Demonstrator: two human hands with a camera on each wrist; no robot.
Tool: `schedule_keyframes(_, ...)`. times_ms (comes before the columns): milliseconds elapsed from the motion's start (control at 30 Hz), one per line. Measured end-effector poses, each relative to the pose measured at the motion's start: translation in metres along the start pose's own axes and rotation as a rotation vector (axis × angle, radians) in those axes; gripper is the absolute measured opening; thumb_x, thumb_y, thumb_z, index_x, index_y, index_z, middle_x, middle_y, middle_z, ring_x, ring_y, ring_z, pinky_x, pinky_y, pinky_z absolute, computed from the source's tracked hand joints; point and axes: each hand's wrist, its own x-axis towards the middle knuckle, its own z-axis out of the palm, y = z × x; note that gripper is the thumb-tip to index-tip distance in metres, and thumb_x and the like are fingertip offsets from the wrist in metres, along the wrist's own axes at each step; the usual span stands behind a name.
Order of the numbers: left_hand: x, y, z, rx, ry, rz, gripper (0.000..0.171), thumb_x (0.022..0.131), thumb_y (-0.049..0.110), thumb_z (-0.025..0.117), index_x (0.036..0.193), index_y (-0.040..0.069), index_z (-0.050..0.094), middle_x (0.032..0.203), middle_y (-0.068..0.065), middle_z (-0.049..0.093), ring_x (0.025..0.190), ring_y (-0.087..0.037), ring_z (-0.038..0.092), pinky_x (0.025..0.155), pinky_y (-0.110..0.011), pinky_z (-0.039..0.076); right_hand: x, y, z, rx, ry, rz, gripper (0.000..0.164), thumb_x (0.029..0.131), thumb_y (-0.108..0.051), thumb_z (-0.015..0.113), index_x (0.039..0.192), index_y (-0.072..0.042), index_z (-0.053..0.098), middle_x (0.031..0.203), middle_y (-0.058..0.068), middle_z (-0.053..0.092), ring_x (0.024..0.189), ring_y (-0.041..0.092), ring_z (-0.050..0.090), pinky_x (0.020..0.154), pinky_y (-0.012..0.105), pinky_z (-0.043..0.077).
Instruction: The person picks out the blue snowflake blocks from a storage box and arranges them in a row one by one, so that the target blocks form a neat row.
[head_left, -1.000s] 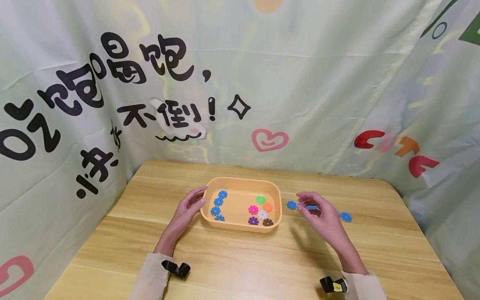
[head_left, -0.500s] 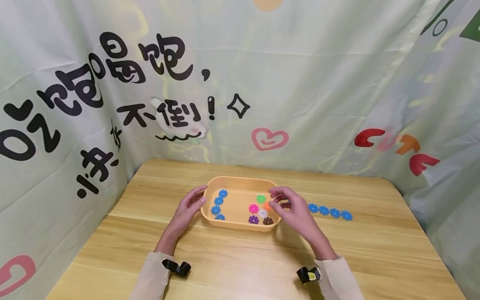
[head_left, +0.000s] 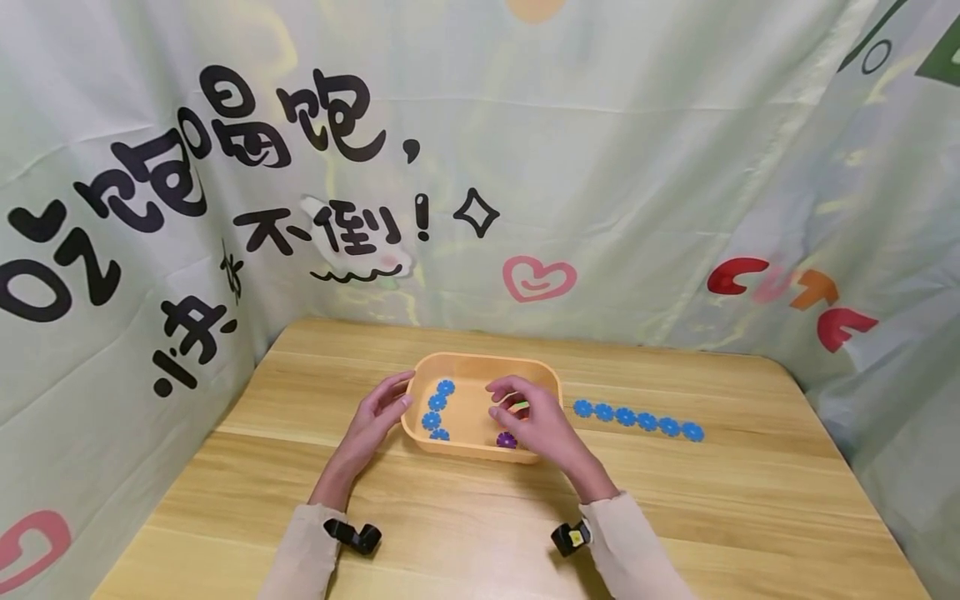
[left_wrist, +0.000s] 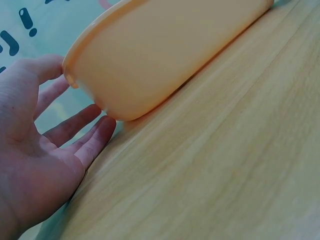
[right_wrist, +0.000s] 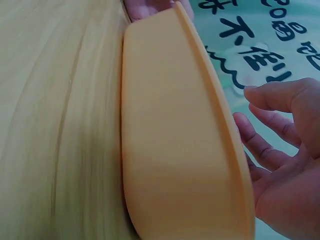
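An orange plastic tray [head_left: 480, 454] sits on the wooden table. My left hand [head_left: 378, 412] rests at its left end; in the left wrist view the thumb touches the rim and the other fingertips meet the outer wall. My right hand [head_left: 536, 417] hovers over the tray's right half, fingers loosely bent, nothing seen between them. Several blue snowflake discs [head_left: 437, 402] lie along the tray's left side. A purple snowflake disc [head_left: 507, 439] shows below the right hand, which covers most of the other coloured discs. In the right wrist view the tray wall hides the tray's inside.
A row of several blue snowflake discs [head_left: 637, 419] runs to the right of the tray on the table [head_left: 450, 525]. Behind the table hangs a printed curtain [head_left: 637, 208].
My right hand has moved left from the blue row on the table, across the tray's right rim, to above the coloured discs. My left hand has stayed at the tray's left end.
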Motion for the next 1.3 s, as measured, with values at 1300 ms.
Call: schedule_keyframes(1300,0.001,-0.003,0.000,-0.045,-0.007,0.011,0.046,0.104,0.027,0.063,0.148,0.017,0.054,0.149,-0.016,0.051,0.133,-0.036,0.054,0.097,-0.037,0.056,0.055,0.018,0.066,-0.232,-0.374,-0.040,0.020,0.085,-0.005,0.084,0.100,-0.001,0.072,0.093,0.013,0.069,0.086,0.026,0.062,0.077,0.027,0.052)
